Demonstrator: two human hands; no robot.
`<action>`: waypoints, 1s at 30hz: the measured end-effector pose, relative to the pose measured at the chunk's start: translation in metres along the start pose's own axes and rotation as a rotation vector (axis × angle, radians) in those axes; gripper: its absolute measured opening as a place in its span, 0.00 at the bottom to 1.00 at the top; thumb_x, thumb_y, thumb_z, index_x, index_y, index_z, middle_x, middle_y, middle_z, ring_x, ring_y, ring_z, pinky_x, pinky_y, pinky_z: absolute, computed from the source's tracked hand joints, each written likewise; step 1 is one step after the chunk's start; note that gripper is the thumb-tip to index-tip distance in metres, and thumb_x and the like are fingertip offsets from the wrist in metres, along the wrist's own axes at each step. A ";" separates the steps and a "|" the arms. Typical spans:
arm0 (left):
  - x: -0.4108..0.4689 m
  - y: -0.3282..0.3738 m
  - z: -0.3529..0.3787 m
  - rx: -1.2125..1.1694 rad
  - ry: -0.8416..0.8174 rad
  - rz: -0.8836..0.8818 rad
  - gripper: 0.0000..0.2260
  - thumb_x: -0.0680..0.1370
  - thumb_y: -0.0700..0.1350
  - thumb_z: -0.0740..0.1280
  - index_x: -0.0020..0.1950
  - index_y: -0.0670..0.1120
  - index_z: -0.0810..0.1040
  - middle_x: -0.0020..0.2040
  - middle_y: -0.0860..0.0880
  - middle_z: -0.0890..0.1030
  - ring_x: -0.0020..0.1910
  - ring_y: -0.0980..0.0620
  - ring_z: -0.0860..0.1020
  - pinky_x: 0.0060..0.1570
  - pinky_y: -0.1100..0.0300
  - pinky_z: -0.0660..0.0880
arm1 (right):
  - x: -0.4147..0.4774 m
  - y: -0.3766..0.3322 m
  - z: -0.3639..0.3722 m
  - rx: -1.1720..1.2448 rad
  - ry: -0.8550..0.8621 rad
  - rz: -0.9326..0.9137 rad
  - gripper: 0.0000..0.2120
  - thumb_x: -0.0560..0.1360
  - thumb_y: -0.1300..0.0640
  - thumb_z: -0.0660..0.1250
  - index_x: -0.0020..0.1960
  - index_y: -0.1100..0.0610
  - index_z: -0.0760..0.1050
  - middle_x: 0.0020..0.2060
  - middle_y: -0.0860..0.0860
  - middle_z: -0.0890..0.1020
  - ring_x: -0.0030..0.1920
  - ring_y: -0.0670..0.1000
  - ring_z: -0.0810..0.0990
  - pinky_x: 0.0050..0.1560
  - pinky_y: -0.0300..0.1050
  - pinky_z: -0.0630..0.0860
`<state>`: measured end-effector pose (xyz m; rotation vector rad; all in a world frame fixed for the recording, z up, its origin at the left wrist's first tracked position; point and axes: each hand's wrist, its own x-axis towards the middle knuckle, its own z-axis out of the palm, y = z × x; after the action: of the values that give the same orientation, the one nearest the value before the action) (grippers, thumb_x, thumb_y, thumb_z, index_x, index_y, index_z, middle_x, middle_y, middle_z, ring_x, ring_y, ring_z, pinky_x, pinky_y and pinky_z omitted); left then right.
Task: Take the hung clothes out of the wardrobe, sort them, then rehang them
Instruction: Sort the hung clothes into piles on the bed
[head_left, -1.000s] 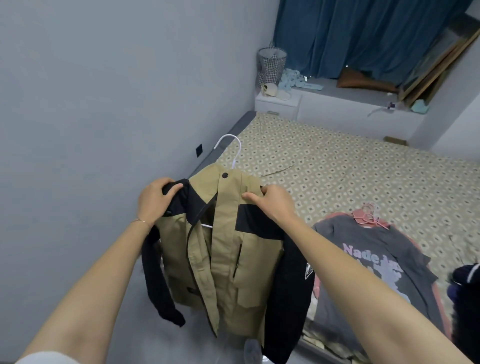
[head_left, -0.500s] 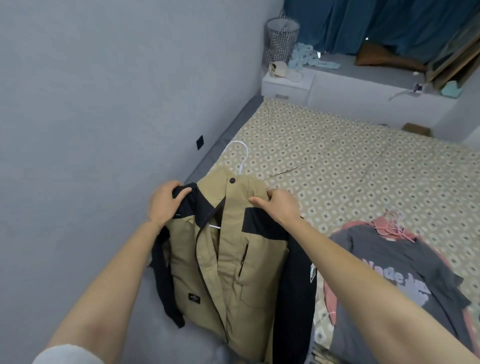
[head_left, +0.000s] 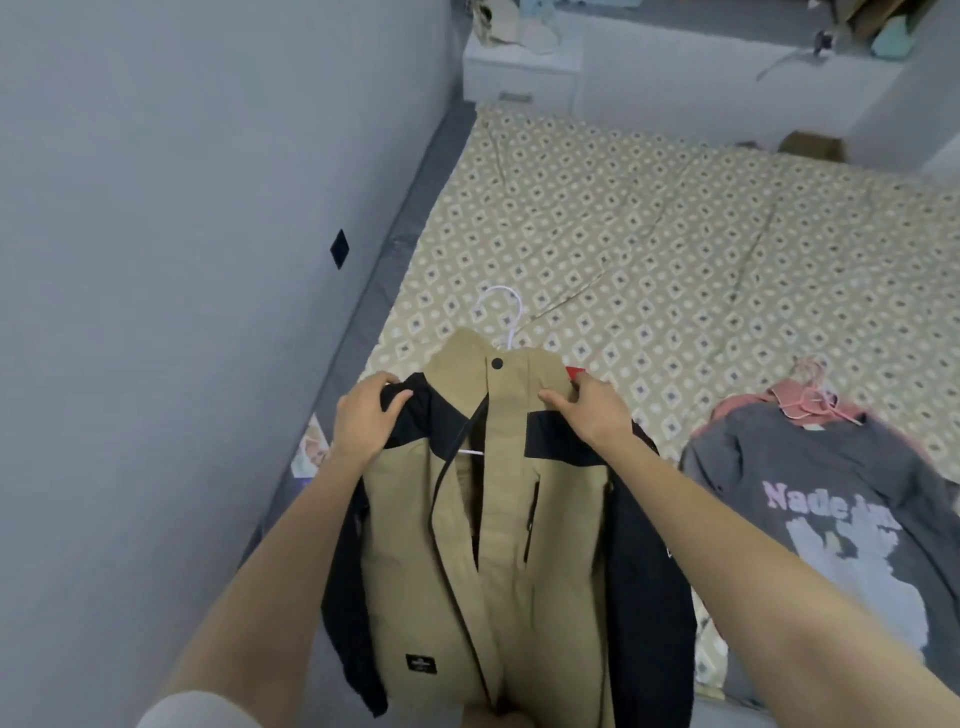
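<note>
Jacket (head_left: 498, 519), tan with black shoulders and sleeves, hangs on a white hanger (head_left: 506, 312) over the near left corner of the bed (head_left: 649, 234), its open front turned up toward the camera. The left hand (head_left: 363, 421) grips one black shoulder, fingers curled over its edge and thumb on top. The right hand (head_left: 592, 410) grips the other shoulder beside the collar, thumb pressed on the tan cloth. The hanger's hook sticks out past the collar, above the bed's patterned sheet. On the near right part of the bed lies a grey T-shirt (head_left: 831, 509) with pale lettering, a pink hanger (head_left: 810, 400) at its neck and pink cloth showing under it. A grey wall (head_left: 182, 208) runs along the bed's left side, with a small black square (head_left: 339, 248) on it. Beyond the bed's far left corner stands a white nightstand (head_left: 519, 67).
</note>
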<state>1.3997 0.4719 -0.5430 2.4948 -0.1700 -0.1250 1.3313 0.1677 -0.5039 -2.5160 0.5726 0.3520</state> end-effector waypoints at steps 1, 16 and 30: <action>0.010 -0.005 0.009 0.018 -0.021 0.004 0.10 0.80 0.48 0.68 0.56 0.44 0.79 0.53 0.47 0.82 0.53 0.45 0.80 0.54 0.50 0.73 | 0.010 0.003 0.007 -0.011 -0.007 0.022 0.27 0.76 0.35 0.63 0.61 0.58 0.72 0.44 0.51 0.79 0.46 0.54 0.79 0.45 0.50 0.77; 0.055 -0.047 0.115 0.317 -0.159 0.033 0.29 0.81 0.52 0.64 0.79 0.47 0.60 0.78 0.43 0.63 0.77 0.42 0.59 0.74 0.40 0.55 | 0.082 0.056 0.087 -0.058 -0.043 0.103 0.29 0.77 0.45 0.66 0.73 0.55 0.64 0.65 0.55 0.74 0.67 0.58 0.71 0.63 0.57 0.71; 0.029 0.075 0.138 0.381 -0.179 0.260 0.27 0.81 0.58 0.50 0.79 0.49 0.62 0.79 0.46 0.62 0.79 0.45 0.57 0.74 0.36 0.48 | 0.015 0.100 0.026 -0.194 0.012 0.060 0.38 0.78 0.43 0.64 0.80 0.48 0.46 0.79 0.53 0.53 0.78 0.59 0.49 0.76 0.58 0.47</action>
<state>1.4034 0.3265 -0.6097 2.8077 -0.6439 -0.2246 1.2944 0.0997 -0.5744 -2.6922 0.6471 0.4338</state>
